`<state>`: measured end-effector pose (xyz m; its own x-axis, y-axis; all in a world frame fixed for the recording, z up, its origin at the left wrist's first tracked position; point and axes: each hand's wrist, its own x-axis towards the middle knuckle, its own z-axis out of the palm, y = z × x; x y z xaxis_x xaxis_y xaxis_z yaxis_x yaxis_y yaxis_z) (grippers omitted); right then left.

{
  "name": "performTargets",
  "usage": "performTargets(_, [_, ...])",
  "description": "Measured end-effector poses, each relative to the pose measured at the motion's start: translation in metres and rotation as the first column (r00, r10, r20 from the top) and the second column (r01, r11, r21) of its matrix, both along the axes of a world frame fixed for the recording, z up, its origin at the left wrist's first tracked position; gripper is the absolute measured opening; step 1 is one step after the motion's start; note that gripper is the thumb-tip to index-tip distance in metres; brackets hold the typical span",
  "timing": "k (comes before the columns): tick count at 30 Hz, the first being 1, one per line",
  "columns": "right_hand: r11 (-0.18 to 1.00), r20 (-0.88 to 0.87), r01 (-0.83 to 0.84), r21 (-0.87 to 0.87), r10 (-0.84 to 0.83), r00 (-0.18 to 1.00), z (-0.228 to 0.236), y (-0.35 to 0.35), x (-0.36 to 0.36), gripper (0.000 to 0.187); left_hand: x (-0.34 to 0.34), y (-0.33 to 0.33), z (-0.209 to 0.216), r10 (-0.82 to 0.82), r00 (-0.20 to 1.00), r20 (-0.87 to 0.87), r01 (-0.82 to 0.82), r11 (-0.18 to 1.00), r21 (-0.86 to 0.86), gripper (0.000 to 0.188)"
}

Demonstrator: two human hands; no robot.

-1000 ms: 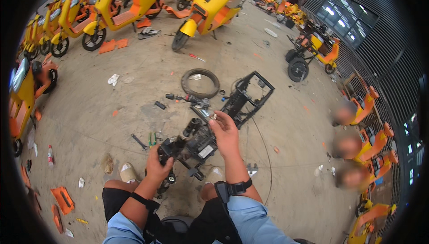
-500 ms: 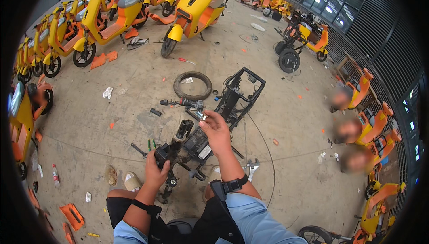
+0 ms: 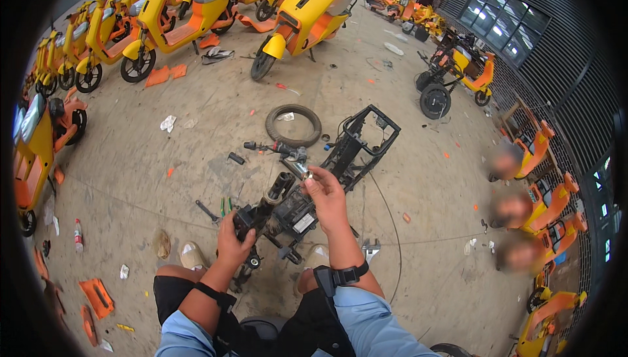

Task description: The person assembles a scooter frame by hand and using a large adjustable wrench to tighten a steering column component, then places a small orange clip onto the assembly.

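Note:
A stripped black scooter frame [image 3: 345, 153] lies on the concrete floor before me, its head tube [image 3: 281, 187] pointing up between my hands. My left hand [image 3: 234, 240] is closed around a black block-like part at the near end of the frame, left of the tube. My right hand [image 3: 327, 198] pinches a small shiny metal piece [image 3: 308, 176] between thumb and fingers, just right of the tube's top; its exact kind is too small to tell. Beyond the tube lies a handlebar assembly [image 3: 288, 151] with a dark grip.
A loose tyre [image 3: 293, 142] lies beyond the handlebar. Green-handled pliers [image 3: 226, 206] and a wrench [image 3: 207, 212] lie left, an adjustable wrench [image 3: 371, 251] right. Yellow scooters [image 3: 304, 17] stand in rows far left, others along the right wall. A cable [image 3: 396, 226] curves across the floor.
The whole view has shifted a little. My right hand has come slightly closer to the tube's top with the small metal piece. My left hand keeps its hold.

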<state>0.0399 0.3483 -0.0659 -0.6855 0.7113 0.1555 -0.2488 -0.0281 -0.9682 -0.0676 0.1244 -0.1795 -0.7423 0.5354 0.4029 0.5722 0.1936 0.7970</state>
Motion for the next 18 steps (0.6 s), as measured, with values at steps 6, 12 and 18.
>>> performTargets(6, [0.999,0.014,0.018,-0.029,-0.017,1.000,0.002,0.000,0.002,0.034,-0.003,0.000,-0.004,0.012,0.999,-0.037,-0.012,1.000,0.005,0.067])
performTargets(12, [0.999,0.029,-0.004,-0.046,0.006,1.000,-0.001,0.004,0.005,0.037,-0.002,0.001,-0.005,0.005,1.000,-0.008,-0.005,1.000,0.005,0.068])
performTargets(18, [0.999,0.035,0.000,-0.052,0.002,0.999,0.002,0.002,0.004,0.035,-0.004,0.001,-0.009,0.007,0.999,-0.036,-0.005,1.000,0.030,0.067])
